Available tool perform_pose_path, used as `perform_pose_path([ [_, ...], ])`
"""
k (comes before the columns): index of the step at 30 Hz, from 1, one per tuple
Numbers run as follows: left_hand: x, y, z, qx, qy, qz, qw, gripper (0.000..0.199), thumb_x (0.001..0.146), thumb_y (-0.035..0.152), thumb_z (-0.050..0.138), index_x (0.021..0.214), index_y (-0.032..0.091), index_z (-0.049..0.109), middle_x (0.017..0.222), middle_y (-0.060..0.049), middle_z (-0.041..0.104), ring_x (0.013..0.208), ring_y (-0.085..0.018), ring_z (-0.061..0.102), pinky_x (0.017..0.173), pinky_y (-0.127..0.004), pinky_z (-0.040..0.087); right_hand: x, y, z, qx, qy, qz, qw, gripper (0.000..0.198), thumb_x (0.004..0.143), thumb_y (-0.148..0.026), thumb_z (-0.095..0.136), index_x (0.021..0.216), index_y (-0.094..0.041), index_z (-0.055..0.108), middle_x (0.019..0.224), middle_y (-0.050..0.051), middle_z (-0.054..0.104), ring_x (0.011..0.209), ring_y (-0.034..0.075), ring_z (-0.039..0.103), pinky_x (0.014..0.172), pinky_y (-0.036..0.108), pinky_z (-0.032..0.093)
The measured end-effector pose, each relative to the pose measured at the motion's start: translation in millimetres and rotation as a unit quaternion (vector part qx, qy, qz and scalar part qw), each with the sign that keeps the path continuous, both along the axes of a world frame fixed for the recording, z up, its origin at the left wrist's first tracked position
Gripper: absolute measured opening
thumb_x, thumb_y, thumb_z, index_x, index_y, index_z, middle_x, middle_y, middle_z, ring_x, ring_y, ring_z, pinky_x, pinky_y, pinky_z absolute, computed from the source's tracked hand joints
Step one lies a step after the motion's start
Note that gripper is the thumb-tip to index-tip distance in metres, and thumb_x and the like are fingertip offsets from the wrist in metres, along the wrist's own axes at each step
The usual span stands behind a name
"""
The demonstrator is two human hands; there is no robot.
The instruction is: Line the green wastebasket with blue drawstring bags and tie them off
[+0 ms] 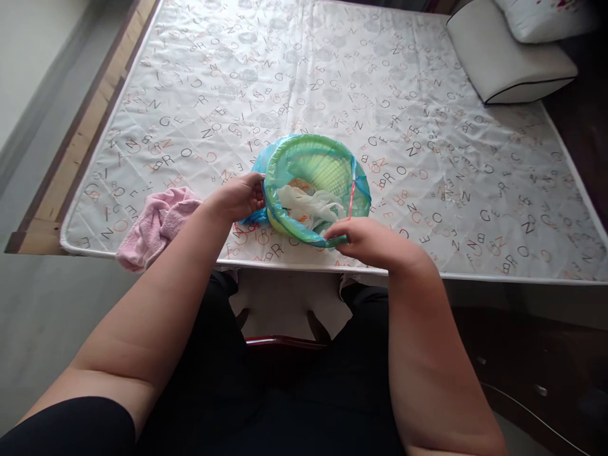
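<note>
A green plastic trash basket with lattice walls stands on the mattress in front of me. A thin blue bag lines it and folds out over its rim. Inside lies crumpled white plastic with something orange-brown behind it. A red and white drawstring hangs at the right side of the rim. My left hand is closed on the bag's edge at the left of the rim, fingers curled. At the front right, my right hand pinches the rim and the bag over it.
A pink towel lies bunched at the front left of the letter-printed mattress. A white pillow block and a cushion sit at the far right corner. Under me is a dark red chair edge.
</note>
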State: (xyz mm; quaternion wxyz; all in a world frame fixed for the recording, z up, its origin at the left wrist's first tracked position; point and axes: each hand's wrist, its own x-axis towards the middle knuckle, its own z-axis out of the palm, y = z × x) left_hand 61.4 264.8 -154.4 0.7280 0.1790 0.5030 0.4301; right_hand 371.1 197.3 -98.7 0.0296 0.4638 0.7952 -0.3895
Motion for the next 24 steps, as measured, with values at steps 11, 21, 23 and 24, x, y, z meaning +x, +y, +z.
perform_pose_path([
  [11, -12, 6, -0.4, -0.01, -0.092, 0.085, 0.992, 0.01, 0.088, 0.02, 0.069, 0.083, 0.021, 0.061, 0.056, 0.001, 0.06, 0.048, -0.014, 0.06, 0.051, -0.024, 0.056, 8, 4, -6, -0.003, 0.106, -0.185, 0.977, 0.029, 0.086, -0.04, 0.082, 0.112, -0.027, 0.081, 0.098, 0.004, 0.076, 0.077, 0.019, 0.066, 0.066, 0.034, 0.051],
  [21, -9, 7, 3.1, 0.113, -0.07, 0.137, 0.982, 0.016, 0.096, 0.036, 0.073, 0.099, 0.021, 0.067, 0.087, -0.007, 0.078, 0.098, -0.028, 0.08, 0.089, -0.036, 0.066, 0, 22, -23, 0.06, 0.41, -0.419, 0.808, 0.04, 0.097, -0.053, 0.064, 0.132, -0.034, 0.063, 0.127, 0.007, 0.071, 0.061, 0.011, 0.056, 0.048, 0.03, 0.047],
  [23, -8, 5, 5.9, 0.137, -0.072, 0.139, 0.978, 0.019, 0.097, 0.038, 0.073, 0.101, 0.021, 0.067, 0.09, -0.007, 0.078, 0.104, -0.029, 0.08, 0.092, -0.036, 0.065, 0, 24, -24, 0.087, 0.42, -0.421, 0.799, 0.04, 0.1, -0.054, 0.059, 0.135, -0.035, 0.061, 0.132, 0.008, 0.07, 0.064, 0.012, 0.06, 0.049, 0.03, 0.049],
  [24, -6, 4, 7.8, 0.144, -0.071, 0.134, 0.978, 0.019, 0.098, 0.038, 0.073, 0.102, 0.02, 0.067, 0.091, -0.007, 0.078, 0.106, -0.029, 0.079, 0.093, -0.037, 0.065, -1, 24, -24, 0.102, 0.411, -0.414, 0.806, 0.041, 0.101, -0.054, 0.057, 0.138, -0.036, 0.06, 0.136, 0.008, 0.068, 0.067, 0.013, 0.062, 0.051, 0.031, 0.05],
])
